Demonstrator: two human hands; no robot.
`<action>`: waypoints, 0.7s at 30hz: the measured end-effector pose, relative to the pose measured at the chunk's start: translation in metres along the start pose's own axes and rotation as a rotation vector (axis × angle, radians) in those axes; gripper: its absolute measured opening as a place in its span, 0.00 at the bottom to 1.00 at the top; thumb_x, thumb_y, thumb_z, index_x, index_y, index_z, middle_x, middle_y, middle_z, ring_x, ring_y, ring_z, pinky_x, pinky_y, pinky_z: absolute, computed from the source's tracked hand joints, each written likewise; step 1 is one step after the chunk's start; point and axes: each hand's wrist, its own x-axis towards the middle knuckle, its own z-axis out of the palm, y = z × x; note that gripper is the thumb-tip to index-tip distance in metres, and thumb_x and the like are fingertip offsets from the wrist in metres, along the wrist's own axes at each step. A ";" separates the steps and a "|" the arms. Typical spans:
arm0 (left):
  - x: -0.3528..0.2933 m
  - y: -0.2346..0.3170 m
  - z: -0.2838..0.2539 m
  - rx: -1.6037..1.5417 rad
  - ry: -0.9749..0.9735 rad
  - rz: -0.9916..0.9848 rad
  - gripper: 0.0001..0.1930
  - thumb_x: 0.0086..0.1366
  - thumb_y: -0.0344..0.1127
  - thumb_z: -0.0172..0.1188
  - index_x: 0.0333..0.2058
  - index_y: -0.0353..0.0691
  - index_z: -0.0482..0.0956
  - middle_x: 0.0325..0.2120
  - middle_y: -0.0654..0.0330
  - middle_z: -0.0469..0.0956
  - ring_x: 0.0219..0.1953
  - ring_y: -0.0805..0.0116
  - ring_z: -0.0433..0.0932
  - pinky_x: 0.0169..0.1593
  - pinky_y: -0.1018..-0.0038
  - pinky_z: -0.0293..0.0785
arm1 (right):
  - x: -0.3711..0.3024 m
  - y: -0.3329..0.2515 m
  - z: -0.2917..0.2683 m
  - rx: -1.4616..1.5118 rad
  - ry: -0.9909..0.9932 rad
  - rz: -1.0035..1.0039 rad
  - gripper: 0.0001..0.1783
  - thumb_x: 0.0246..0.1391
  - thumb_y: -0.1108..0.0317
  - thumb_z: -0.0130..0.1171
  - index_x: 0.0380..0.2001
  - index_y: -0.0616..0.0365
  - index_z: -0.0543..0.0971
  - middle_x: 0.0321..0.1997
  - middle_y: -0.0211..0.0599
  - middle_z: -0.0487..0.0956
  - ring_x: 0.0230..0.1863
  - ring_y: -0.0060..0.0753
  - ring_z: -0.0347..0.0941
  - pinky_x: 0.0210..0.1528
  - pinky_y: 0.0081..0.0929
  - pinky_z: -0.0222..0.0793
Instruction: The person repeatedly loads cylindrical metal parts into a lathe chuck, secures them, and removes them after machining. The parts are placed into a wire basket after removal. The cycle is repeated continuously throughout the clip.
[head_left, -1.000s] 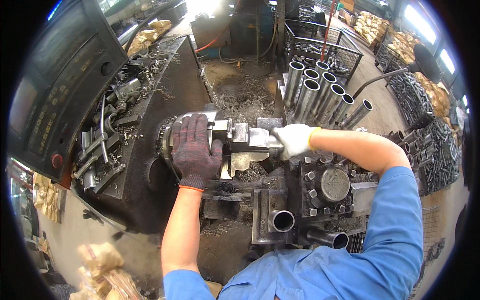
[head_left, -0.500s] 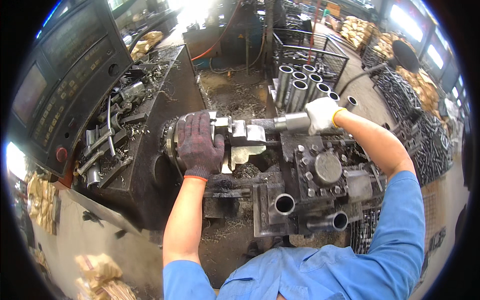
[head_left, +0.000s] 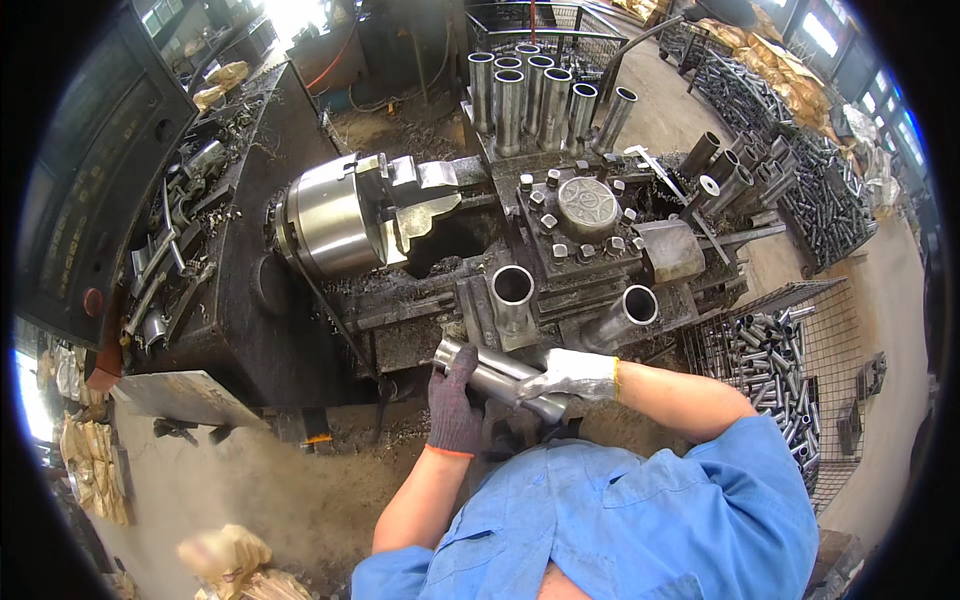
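Note:
My left hand (head_left: 457, 405), in a dark maroon glove with an orange cuff, is closed round the left end of a shiny metal tube (head_left: 492, 384). My right hand (head_left: 575, 375), in a white glove with a yellow cuff, grips farther right along the tubing. A second metal tube appears to lie alongside the first, partly under the white glove. Both hands are low before my body, at the near side of a lathe. Its steel chuck (head_left: 335, 217) with stepped jaws (head_left: 422, 218) stands to the left, and no tube sits in it.
Several tubes (head_left: 508, 115) stand upright behind the bolted tool post (head_left: 588, 207). Two more tubes (head_left: 513, 290) rest on the near side of the carriage. A caliper (head_left: 652, 168) lies at right. Nearby are a wire basket (head_left: 838, 400) of small tubes and a control panel (head_left: 95, 190).
My left hand has come off the chuck, and my right hand has moved from beside it with a tube. Both hands are now together near my body, holding tubing; the view has shifted.

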 end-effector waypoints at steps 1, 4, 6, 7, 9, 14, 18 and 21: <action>0.007 -0.010 -0.007 -0.015 0.017 0.020 0.25 0.66 0.33 0.74 0.58 0.40 0.75 0.50 0.56 0.80 0.53 0.59 0.80 0.61 0.58 0.78 | 0.011 0.017 0.002 -0.071 -0.021 -0.086 0.33 0.49 0.39 0.78 0.31 0.64 0.87 0.26 0.30 0.81 0.29 0.21 0.74 0.32 0.33 0.72; 0.020 -0.029 -0.022 -0.026 0.069 0.100 0.20 0.69 0.34 0.70 0.56 0.40 0.77 0.51 0.55 0.81 0.54 0.56 0.80 0.65 0.55 0.75 | 0.025 0.060 -0.010 -0.278 0.063 -0.082 0.31 0.49 0.41 0.80 0.26 0.65 0.87 0.20 0.27 0.75 0.24 0.20 0.68 0.28 0.35 0.69; 0.018 -0.038 -0.031 -0.163 0.125 0.147 0.19 0.71 0.38 0.67 0.56 0.40 0.78 0.50 0.53 0.81 0.54 0.54 0.80 0.66 0.53 0.74 | 0.034 0.074 -0.017 -0.281 0.035 -0.158 0.31 0.48 0.41 0.80 0.26 0.64 0.87 0.19 0.29 0.77 0.25 0.21 0.72 0.30 0.34 0.72; 0.014 -0.041 -0.036 -0.305 0.019 0.049 0.24 0.73 0.49 0.64 0.55 0.32 0.78 0.51 0.48 0.83 0.56 0.50 0.82 0.66 0.52 0.75 | 0.035 0.076 -0.020 -0.367 -0.042 -0.127 0.31 0.46 0.41 0.80 0.34 0.61 0.88 0.25 0.34 0.83 0.27 0.24 0.78 0.33 0.33 0.76; 0.007 -0.042 -0.044 -0.291 0.134 -0.004 0.31 0.74 0.57 0.60 0.58 0.30 0.77 0.57 0.42 0.81 0.60 0.44 0.80 0.69 0.51 0.72 | 0.028 0.074 -0.019 -0.339 -0.109 -0.286 0.37 0.46 0.48 0.79 0.55 0.59 0.82 0.38 0.37 0.87 0.35 0.27 0.82 0.41 0.31 0.79; -0.002 -0.029 -0.034 -0.059 -0.011 -0.012 0.31 0.76 0.54 0.59 0.67 0.39 0.68 0.54 0.46 0.81 0.59 0.48 0.80 0.63 0.54 0.80 | -0.079 0.052 -0.025 -0.390 0.181 -0.542 0.40 0.43 0.55 0.79 0.61 0.57 0.78 0.53 0.46 0.87 0.48 0.37 0.85 0.53 0.38 0.81; 0.008 -0.019 0.009 0.895 0.050 0.457 0.51 0.54 0.45 0.84 0.71 0.40 0.64 0.51 0.53 0.83 0.52 0.55 0.85 0.60 0.64 0.81 | -0.159 0.040 -0.104 0.359 0.289 -0.893 0.32 0.50 0.63 0.78 0.58 0.57 0.78 0.55 0.43 0.85 0.50 0.35 0.84 0.56 0.38 0.83; 0.038 -0.016 0.043 1.268 0.013 0.977 0.56 0.44 0.46 0.89 0.70 0.40 0.67 0.52 0.54 0.84 0.54 0.58 0.84 0.60 0.65 0.80 | -0.136 0.039 -0.186 0.179 0.881 -0.717 0.31 0.48 0.68 0.79 0.55 0.59 0.79 0.51 0.42 0.85 0.51 0.32 0.82 0.57 0.36 0.80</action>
